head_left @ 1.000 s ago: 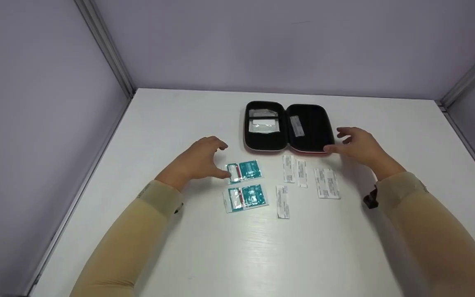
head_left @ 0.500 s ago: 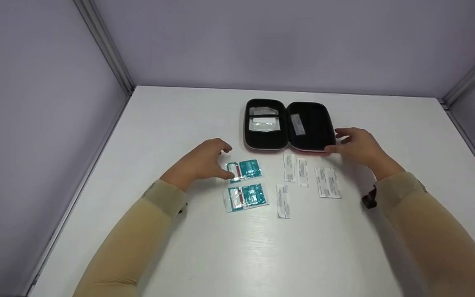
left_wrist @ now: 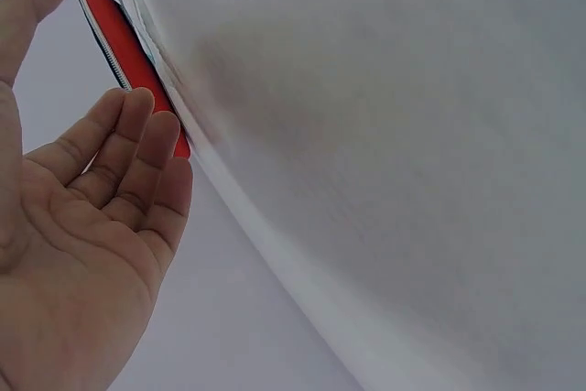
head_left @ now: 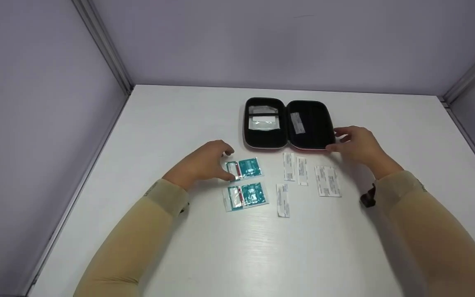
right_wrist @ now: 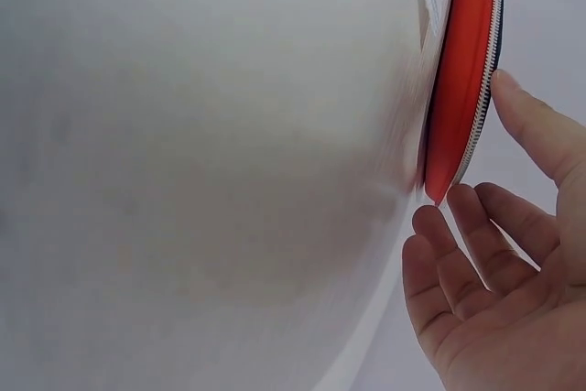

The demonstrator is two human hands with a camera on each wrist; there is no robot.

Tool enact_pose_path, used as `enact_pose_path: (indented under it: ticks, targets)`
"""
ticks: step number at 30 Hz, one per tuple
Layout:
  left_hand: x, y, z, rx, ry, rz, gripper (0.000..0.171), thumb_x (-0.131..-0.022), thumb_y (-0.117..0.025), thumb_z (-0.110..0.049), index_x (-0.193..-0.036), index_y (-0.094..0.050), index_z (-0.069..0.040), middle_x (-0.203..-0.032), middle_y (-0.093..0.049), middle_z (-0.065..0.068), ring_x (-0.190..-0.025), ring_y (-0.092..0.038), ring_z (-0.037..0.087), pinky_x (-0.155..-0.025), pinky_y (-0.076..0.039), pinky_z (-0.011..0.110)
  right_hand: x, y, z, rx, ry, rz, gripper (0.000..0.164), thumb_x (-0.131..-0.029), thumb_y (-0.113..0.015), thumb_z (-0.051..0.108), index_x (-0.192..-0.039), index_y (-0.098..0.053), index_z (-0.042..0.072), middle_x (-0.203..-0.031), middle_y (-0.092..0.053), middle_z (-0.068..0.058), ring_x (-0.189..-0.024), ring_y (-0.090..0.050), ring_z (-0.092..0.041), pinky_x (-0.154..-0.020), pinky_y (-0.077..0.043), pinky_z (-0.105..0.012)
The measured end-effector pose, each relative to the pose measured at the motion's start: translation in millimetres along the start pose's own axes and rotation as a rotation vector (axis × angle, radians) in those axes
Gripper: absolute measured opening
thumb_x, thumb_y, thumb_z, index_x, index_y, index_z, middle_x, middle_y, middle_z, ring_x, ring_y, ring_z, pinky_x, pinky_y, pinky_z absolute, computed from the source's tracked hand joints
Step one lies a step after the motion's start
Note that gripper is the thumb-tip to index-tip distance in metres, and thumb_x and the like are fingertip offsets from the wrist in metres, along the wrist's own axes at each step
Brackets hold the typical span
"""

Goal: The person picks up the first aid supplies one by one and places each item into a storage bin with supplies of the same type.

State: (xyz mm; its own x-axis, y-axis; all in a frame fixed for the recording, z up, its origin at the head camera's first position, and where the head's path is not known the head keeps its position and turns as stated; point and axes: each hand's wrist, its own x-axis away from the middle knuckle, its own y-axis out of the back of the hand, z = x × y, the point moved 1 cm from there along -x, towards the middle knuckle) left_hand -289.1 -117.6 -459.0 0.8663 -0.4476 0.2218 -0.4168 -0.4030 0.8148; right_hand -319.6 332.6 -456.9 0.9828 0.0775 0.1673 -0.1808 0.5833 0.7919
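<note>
In the head view a zip case [head_left: 266, 139] lies unfolded, black inside and red outside. My right hand [head_left: 357, 144] is at its right corner, thumb touching the rim. The right wrist view shows that thumb [right_wrist: 517, 107] against the zipper of the red shell [right_wrist: 462, 70], the other fingers loosely bent beside its end. My left hand [head_left: 204, 161] hovers with thumb and fingers apart, its thumb tip over the left end of the upper teal packet [head_left: 249, 168]. A second teal packet [head_left: 254, 194] lies just below. Nothing is gripped by the left hand.
Three narrow white paper sachets [head_left: 283, 201] and a wider white one [head_left: 327, 181] lie in front of the case. Inside it, clear packets [head_left: 264, 123] sit under a strap on the left, and a white strip [head_left: 298, 123] lies on the right. Walls enclose the white table [head_left: 237, 255].
My left hand has shifted slightly right and toward me, its thumb now a little further over the upper teal packet. The right hand stays by the case's corner, almost still.
</note>
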Motion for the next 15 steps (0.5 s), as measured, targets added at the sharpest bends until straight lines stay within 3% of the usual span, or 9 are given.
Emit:
enact_pose_path:
  ticks: [15]
  targets:
    - [-1.9,-2.8,0.6,0.02,0.019,0.022,0.081,-0.086,-0.101,-0.032,-0.154,-0.064,-0.007,-0.151,-0.067,0.009,-0.144,-0.061,0.029,-0.133,-0.047,0.047,0.5,-0.7,0.6,-0.025,-0.022,0.005,0.077,-0.101,-0.086,0.034,-0.165,-0.056,0.003,-0.16,-0.06,-0.03,-0.147,-0.06,-0.048,-0.118,-0.052,-0.062]
